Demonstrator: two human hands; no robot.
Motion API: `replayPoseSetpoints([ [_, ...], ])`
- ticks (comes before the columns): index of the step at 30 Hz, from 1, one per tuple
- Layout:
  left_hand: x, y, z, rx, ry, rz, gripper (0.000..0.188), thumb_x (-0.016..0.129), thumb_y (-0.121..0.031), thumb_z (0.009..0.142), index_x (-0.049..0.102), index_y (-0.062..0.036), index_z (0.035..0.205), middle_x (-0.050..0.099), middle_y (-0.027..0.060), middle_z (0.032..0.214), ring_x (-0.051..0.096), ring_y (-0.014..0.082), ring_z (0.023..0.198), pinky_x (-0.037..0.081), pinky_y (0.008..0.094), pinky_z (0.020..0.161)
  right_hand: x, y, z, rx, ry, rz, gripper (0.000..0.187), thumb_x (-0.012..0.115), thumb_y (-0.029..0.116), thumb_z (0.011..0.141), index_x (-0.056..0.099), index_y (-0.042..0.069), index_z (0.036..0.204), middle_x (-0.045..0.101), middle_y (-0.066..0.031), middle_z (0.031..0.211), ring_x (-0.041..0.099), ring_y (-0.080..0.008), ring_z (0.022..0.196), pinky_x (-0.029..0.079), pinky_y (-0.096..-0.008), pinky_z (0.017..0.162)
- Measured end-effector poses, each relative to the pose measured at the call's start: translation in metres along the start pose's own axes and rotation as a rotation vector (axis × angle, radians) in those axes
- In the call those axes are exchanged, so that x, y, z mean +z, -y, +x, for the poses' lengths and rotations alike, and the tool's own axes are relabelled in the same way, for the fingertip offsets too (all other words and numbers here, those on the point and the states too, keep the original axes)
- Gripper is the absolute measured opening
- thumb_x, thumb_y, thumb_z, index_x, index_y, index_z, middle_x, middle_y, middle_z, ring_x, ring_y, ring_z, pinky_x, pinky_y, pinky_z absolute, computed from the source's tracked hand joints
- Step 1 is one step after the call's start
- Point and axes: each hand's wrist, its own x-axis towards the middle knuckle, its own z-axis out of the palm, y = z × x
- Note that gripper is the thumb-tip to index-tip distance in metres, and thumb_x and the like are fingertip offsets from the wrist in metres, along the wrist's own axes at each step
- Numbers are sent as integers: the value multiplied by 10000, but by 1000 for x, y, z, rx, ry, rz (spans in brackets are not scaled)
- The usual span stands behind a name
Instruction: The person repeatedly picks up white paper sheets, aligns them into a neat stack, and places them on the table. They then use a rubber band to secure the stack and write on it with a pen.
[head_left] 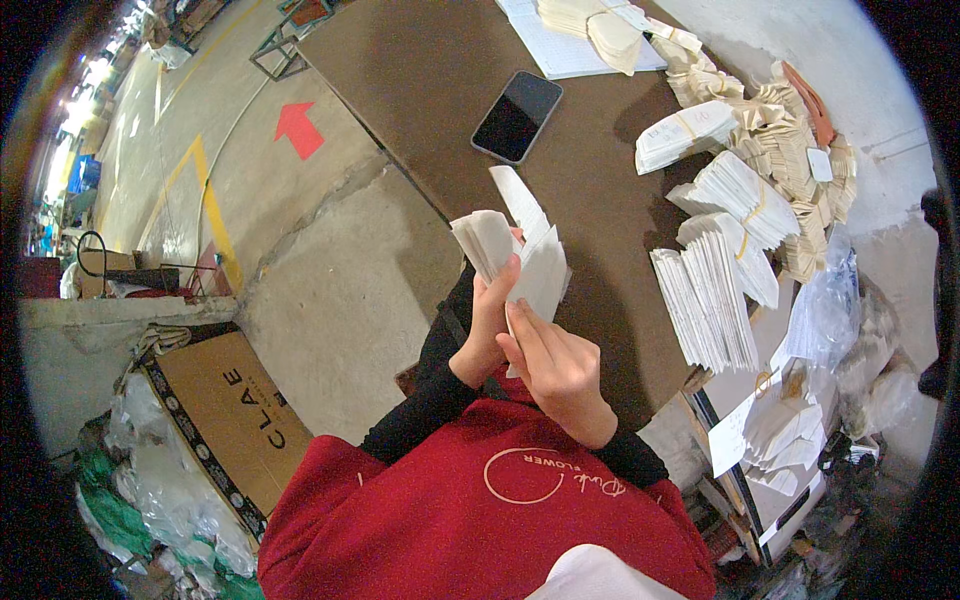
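Note:
In front of my chest, my left hand (484, 330) grips a bundle of thin white cut pieces (482, 242), its thumb pressed along them. The bundle is fanned, with one part bent to the left and a longer part (540, 270) spreading up and to the right. My right hand (562, 378) has its fingers together on the lower right part of the same bundle, thumb tucked beneath. Whether the pieces are paper or cloth I cannot tell. Some left fingers are hidden behind them.
On the brown table lie a phone (517, 117), a written sheet (575, 55) and several stacks of white pieces (705, 300), some banded. Cream bundles (775, 140) line the wall. Clear plastic bags (880, 350) sit at right. A cardboard box (225, 410) stands at lower left.

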Motion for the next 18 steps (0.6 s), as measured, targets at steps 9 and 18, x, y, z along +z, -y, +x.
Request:
replayPoseSetpoints([
  [9,-8,-4,1,-7,-17,-14,544,529,-596,920,480,-119,1177,574,50,1096,600,203,978,501,361,846,15,-7,-19,145,-27,204,372,654,227,910,629,-60,1146,666,-204,1132,700,-317,880,568,-371,714],
  [18,-44,-55,26,144,27,-450,371,541,-406,976,482,-88,1158,576,64,1049,571,221,994,479,377,860,-52,-64,-25,928,-853,810,383,494,288,1001,614,-68,1074,683,-168,995,681,-276,900,550,-376,813],
])
